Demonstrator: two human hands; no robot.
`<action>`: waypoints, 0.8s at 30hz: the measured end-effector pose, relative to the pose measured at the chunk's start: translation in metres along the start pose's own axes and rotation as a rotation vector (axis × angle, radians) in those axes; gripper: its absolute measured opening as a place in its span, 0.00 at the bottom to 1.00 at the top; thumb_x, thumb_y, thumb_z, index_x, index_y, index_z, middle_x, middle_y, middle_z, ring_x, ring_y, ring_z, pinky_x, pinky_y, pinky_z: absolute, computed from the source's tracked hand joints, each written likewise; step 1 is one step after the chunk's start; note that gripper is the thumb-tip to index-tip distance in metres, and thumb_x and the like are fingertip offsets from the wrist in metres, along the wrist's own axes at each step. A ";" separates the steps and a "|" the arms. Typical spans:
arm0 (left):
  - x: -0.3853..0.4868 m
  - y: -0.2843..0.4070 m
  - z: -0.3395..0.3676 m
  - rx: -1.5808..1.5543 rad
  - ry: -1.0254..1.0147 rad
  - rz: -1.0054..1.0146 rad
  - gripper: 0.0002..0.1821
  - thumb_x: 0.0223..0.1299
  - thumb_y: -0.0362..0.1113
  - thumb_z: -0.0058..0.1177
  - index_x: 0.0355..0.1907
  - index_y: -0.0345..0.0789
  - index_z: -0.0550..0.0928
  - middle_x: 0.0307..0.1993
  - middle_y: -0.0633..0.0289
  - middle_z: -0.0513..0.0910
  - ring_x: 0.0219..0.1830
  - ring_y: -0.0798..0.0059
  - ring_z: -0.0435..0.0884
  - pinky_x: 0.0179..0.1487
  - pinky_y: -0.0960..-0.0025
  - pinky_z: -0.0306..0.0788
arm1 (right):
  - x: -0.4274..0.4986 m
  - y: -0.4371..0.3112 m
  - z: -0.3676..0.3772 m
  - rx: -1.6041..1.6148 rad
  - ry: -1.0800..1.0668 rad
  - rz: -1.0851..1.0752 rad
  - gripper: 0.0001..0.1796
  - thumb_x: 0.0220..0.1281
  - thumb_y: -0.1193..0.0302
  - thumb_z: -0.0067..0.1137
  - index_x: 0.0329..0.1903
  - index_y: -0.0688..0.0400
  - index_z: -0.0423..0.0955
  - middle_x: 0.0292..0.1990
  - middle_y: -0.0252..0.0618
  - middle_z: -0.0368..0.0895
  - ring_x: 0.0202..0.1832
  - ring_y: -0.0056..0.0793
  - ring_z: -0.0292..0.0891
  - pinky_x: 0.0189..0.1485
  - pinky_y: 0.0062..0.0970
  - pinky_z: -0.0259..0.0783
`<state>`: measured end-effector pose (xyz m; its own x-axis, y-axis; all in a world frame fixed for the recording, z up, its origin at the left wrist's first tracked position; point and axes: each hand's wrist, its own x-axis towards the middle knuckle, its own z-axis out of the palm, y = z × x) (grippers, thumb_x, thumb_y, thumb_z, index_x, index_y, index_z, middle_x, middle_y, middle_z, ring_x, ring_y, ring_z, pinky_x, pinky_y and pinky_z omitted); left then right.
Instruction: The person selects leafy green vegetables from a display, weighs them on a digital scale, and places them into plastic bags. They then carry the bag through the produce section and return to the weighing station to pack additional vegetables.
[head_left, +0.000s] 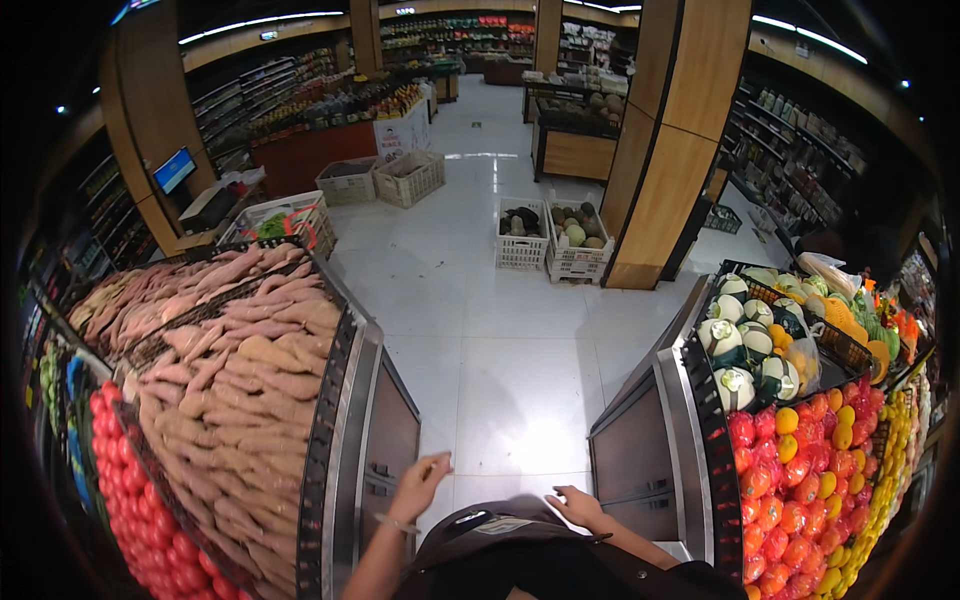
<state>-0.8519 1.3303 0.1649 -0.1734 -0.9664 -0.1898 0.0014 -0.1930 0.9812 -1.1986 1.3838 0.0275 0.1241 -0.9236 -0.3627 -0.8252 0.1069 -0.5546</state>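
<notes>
My left hand (420, 484) is raised at the bottom centre, beside the metal-edged stand of sweet potatoes (225, 405); its fingers are partly curled, and whether it holds something small cannot be made out. A bracelet circles that wrist. To the right, my right hand (577, 506) hovers in front of my dark apron (502, 540) with its fingers apart and nothing in them. Red-wrapped round fruit (795, 487) and pale melons in dark sleeves (720, 337) fill the stand on my right. Tomatoes (142, 495) lie beyond the sweet potatoes at the far left.
A tiled aisle (457, 300) runs ahead between the stands. White plastic crates, one with dark vegetables (521, 225) and one with melons (576, 229), stand beside a wood-clad pillar (660, 165). More crates (409, 180) and a crate with leafy greens (274, 225) are at the left.
</notes>
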 end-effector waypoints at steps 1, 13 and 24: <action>0.037 0.014 -0.014 0.043 0.006 0.015 0.22 0.71 0.45 0.50 0.56 0.29 0.78 0.50 0.58 0.82 0.52 0.72 0.81 0.57 0.73 0.70 | 0.014 0.022 0.007 0.083 0.010 0.030 0.36 0.68 0.41 0.43 0.62 0.60 0.71 0.53 0.51 0.79 0.49 0.39 0.79 0.55 0.35 0.72; 0.397 0.096 -0.092 0.028 0.178 -0.011 0.21 0.63 0.32 0.54 0.59 0.32 0.76 0.20 0.67 0.78 0.23 0.82 0.80 0.26 0.80 0.70 | 0.302 0.167 0.007 0.030 -0.250 0.424 0.25 0.67 0.52 0.51 0.52 0.61 0.77 0.46 0.53 0.82 0.48 0.46 0.80 0.52 0.40 0.73; 0.589 0.101 -0.252 0.243 0.784 0.203 0.19 0.55 0.27 0.59 0.51 0.30 0.79 0.42 0.57 0.82 0.44 0.69 0.84 0.50 0.69 0.75 | 0.908 -0.118 -0.301 0.171 0.227 -0.274 0.15 0.68 0.65 0.55 0.42 0.68 0.77 0.31 0.43 0.82 0.30 0.26 0.79 0.36 0.28 0.74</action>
<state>-0.7060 0.6990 0.1435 0.5409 -0.8339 0.1097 -0.2687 -0.0478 0.9620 -1.1550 0.4213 -0.0110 0.1864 -0.9823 -0.0200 -0.6722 -0.1126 -0.7317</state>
